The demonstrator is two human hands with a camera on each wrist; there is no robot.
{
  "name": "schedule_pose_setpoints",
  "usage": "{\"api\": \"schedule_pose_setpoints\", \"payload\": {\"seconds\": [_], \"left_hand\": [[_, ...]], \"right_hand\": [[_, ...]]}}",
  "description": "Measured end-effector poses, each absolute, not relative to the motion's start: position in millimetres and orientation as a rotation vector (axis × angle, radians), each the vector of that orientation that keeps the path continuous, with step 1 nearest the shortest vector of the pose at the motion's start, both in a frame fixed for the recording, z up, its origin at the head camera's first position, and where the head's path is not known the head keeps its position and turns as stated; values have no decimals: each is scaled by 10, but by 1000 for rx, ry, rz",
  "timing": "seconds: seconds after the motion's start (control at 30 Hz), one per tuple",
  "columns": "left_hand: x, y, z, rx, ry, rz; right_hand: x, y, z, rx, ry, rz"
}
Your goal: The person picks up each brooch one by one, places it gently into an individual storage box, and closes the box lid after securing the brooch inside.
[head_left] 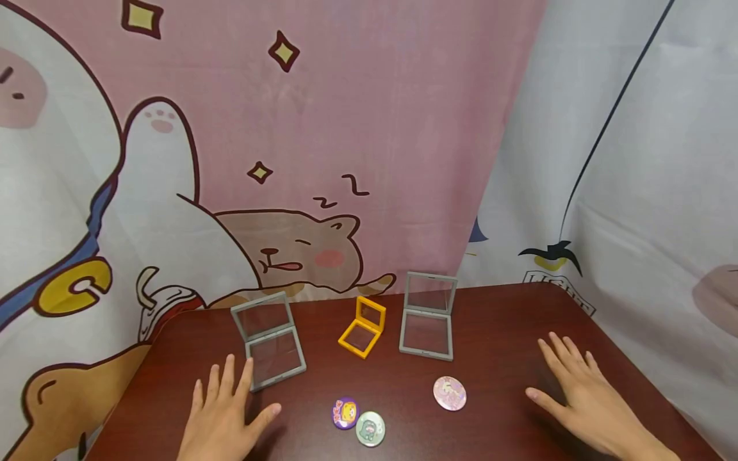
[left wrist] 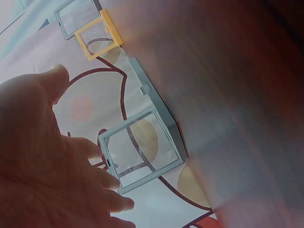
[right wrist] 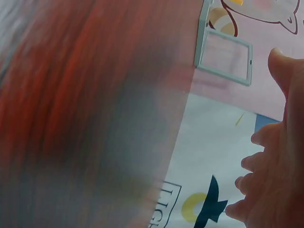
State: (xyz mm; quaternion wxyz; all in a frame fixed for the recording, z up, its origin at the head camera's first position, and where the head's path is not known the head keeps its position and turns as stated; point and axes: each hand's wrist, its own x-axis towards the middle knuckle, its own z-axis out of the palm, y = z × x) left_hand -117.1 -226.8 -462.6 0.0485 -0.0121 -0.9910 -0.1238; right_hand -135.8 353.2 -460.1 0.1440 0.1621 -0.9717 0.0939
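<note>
Your left hand [head_left: 221, 413] is wide, empty, near the left hinged grey plastic frame [head_left: 269, 335]; a low sweep could knock it. Nudging the round purple badge [head_left: 346, 413] could shift the round pale-green badge [head_left: 370, 429]. Farther stand a small yellow plastic frame [head_left: 368, 325] and right grey plastic frame [head_left: 427, 314]; near, a round pink badge [head_left: 450, 393]. Your right hand [head_left: 588, 403]: wide, empty.

we see three hinged cases with clear panels, each open with its lid raised: a grey case [head_left: 270, 335] nearest the left hand [head_left: 221, 410], a smaller orange case [head_left: 369, 326] turned at an angle in the middle, and a second grey case [head_left: 426, 312] to its right. in front we see three round badges lying flat: a purple badge [head_left: 345, 413] just beside a pale green badge [head_left: 370, 429], and a pink badge [head_left: 450, 393] before the second grey case
</note>
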Motion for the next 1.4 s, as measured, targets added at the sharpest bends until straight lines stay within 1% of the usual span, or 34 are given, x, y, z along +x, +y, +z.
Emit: {"api": "schedule_pose_setpoints", "payload": {"seconds": [0.37,0.7,1.13,1.4], "left_hand": [[-1244,-2309,-4572,-6,-3012,-384],[-1411,-2347,-4521,49,-3014,-438],[-1545,-2417,-4594,70,-2968,-437],[-1595,-2382,-4592,127,-2948,-492]], "right_hand": [[-1386,3223,-4579,550,-2753,280],[-1426,2886,-4516,591,-2776,324],[-1444,2325,-4480,817,-2630,333],[-1435,2034,-4527,869,-2649,363]]}}
